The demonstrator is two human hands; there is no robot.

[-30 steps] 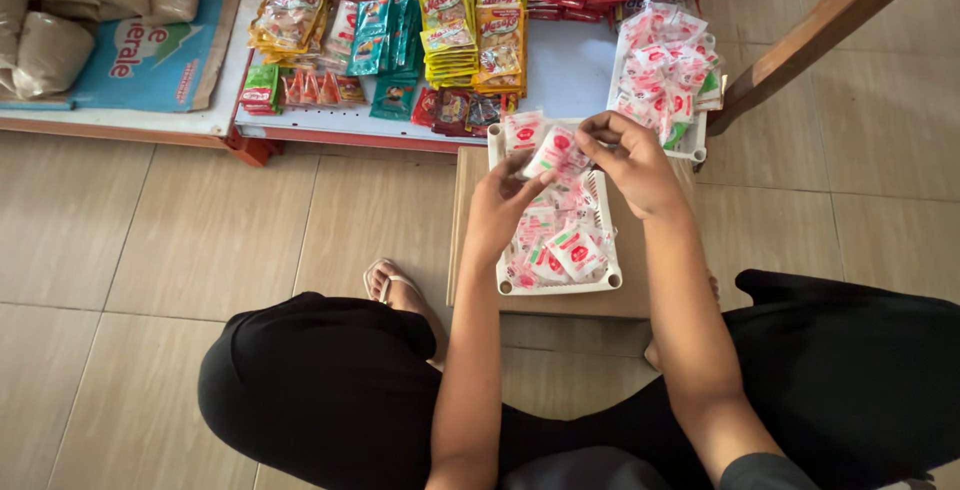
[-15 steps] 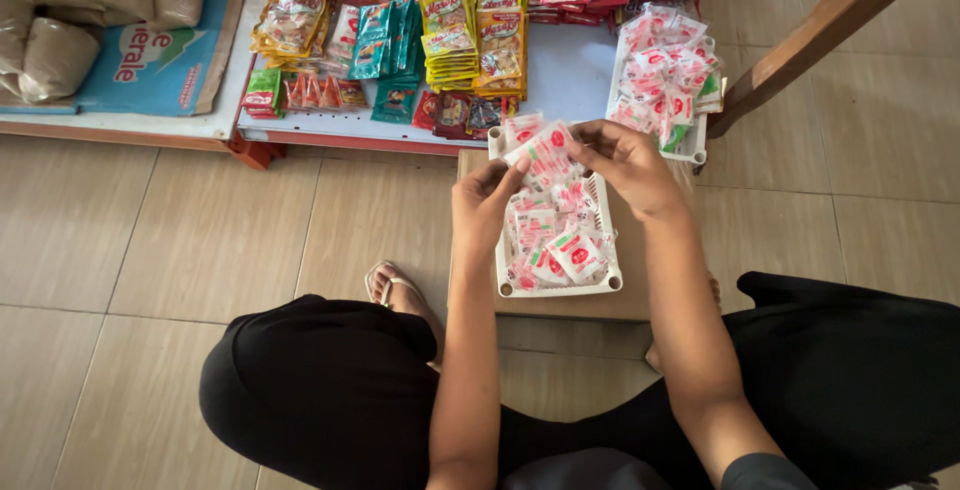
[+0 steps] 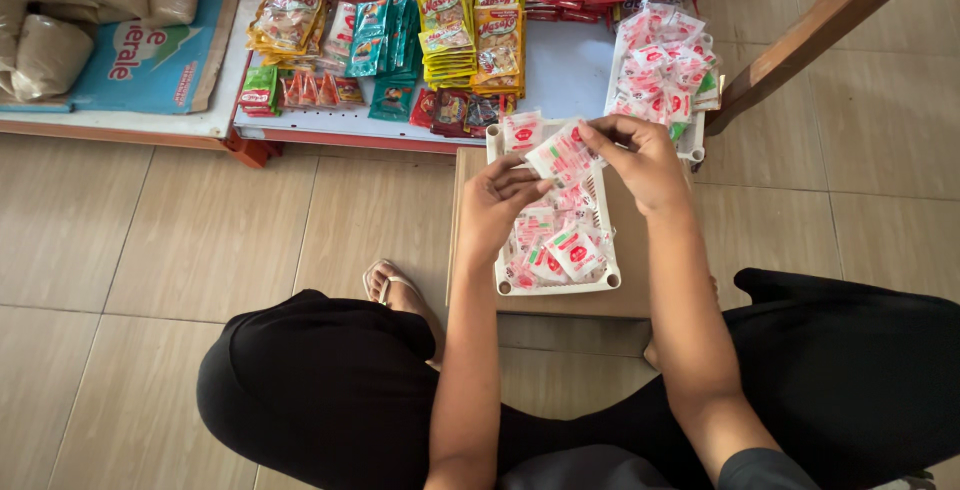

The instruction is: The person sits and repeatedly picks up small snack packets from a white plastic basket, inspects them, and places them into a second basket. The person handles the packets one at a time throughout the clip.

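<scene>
White-and-red sachet (image 3: pixel 562 155) is pinched at its top edge by the right hand (image 3: pixel 640 162), fingers closed on it, while the left hand (image 3: pixel 497 205) pinches its lower end, right above the white slotted tray (image 3: pixel 604 208) full of matching sachets (image 3: pixel 560 245).

Bare shelf (image 3: pixel 570 75) between stacked packets (image 3: pixel 460 35) and sachet pile (image 3: pixel 660 65).

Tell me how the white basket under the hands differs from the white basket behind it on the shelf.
The near basket sits on a brown board on the floor; the far basket rests on the white shelf. The near one is shallowly filled, its slatted wall showing, while the far one is heaped above its rim. Both hands, left hand and right hand, hold a sachet over the near one only. Both contain red-and-white sachets.
</scene>
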